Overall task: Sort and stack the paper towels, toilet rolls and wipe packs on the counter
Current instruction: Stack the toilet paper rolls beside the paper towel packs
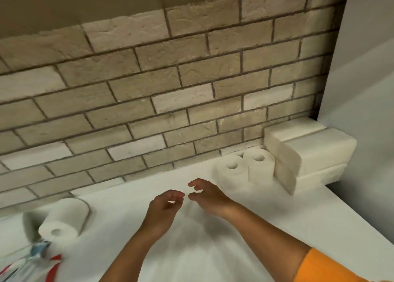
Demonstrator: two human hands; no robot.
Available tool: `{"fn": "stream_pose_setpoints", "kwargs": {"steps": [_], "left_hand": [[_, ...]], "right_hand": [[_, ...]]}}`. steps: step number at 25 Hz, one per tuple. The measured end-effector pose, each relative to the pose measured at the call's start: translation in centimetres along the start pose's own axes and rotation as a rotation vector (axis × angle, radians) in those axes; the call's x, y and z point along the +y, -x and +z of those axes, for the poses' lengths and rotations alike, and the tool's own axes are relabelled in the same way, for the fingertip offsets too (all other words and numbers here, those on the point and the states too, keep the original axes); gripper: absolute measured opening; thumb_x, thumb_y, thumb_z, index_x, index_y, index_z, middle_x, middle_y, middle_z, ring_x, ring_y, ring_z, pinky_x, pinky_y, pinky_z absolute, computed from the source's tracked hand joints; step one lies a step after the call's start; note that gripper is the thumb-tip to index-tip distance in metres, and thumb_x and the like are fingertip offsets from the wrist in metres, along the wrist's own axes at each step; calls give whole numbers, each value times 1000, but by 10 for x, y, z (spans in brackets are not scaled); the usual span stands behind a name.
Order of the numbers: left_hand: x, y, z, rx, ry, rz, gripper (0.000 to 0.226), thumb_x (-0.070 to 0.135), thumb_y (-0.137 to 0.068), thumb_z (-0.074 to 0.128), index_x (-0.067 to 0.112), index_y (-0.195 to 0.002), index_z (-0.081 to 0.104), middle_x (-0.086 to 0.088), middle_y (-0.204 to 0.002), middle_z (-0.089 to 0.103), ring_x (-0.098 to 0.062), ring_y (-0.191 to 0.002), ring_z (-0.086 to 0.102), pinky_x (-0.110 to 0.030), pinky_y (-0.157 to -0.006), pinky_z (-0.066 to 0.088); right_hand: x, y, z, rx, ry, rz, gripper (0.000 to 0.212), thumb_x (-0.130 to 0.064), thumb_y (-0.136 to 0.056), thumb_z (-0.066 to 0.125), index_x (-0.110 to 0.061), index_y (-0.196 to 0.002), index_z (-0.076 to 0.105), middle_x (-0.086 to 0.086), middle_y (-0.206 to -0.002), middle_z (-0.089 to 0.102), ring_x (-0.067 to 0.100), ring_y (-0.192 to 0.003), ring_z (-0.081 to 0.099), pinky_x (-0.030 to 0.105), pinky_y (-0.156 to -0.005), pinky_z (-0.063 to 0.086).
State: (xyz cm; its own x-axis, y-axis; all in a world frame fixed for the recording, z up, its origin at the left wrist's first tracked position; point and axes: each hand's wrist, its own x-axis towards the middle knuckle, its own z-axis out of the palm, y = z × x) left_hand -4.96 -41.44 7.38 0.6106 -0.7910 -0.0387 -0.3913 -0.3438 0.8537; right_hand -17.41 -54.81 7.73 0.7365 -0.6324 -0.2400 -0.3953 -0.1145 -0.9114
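Note:
Two white toilet rolls (245,170) stand upright side by side against the brick wall at the right. Beside them in the corner sit stacked white paper towel packs (307,158). A third roll (64,220) lies on its side at the left of the white counter (213,249). At the lower left edge lies a wipe pack (27,262) with red and blue print, partly cut off. My left hand (165,207) and my right hand (205,195) hover over the middle of the counter, fingers loosely curled, holding nothing. My right hand is just left of the upright rolls.
A beige brick wall (149,89) runs along the back of the counter. A pale wall panel (366,89) closes off the right side. The counter's right edge runs diagonally down from the towel packs.

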Motion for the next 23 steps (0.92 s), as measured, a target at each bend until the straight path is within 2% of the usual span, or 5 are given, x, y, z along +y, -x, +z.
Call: {"fn": "stream_pose_setpoints", "kwargs": {"steps": [5,15,17,20,23], "left_hand": [[-70,38,-108,73,-316,4,13,39,-93,63,46,-103,67,30,-105,65,1,-90,65,-27,-83,57],[-169,67,-296,164,-566,-121,12,38,-92,63,46,-102,64,17,-108,68,-8,-92,64,-25,-82,48],[-187,65,-321,174,-644,-171,17,39,-92,63,44,-108,66,15,-110,67,-12,-94,64,-26,-81,46],[-213,53,-347,484,-486,-69,25,26,-89,70,31,-114,69,-2,-120,69,-24,-99,66,-32,-80,47],[-234,36,-374,837,-85,-166,54,14,-85,73,10,-135,53,-18,-136,53,-37,-117,55,-47,-94,47]], "right_hand": [[-47,1,107,-117,106,-11,40,-25,-94,60,-33,-133,58,-2,-140,52,10,-100,58,17,-68,45],[-99,-17,248,-189,329,-62,46,-31,-94,57,-33,-139,53,1,-145,50,18,-126,53,28,-97,46],[-103,-24,268,-208,563,-144,48,-32,-96,53,-31,-144,47,4,-144,48,24,-130,48,38,-104,45],[-113,-30,308,-275,1114,-286,50,-28,-95,52,-24,-144,43,11,-138,47,35,-129,43,49,-100,41],[-118,-38,350,-324,1338,-315,47,-27,-93,57,-23,-138,46,13,-131,48,37,-124,44,51,-96,37]]}}
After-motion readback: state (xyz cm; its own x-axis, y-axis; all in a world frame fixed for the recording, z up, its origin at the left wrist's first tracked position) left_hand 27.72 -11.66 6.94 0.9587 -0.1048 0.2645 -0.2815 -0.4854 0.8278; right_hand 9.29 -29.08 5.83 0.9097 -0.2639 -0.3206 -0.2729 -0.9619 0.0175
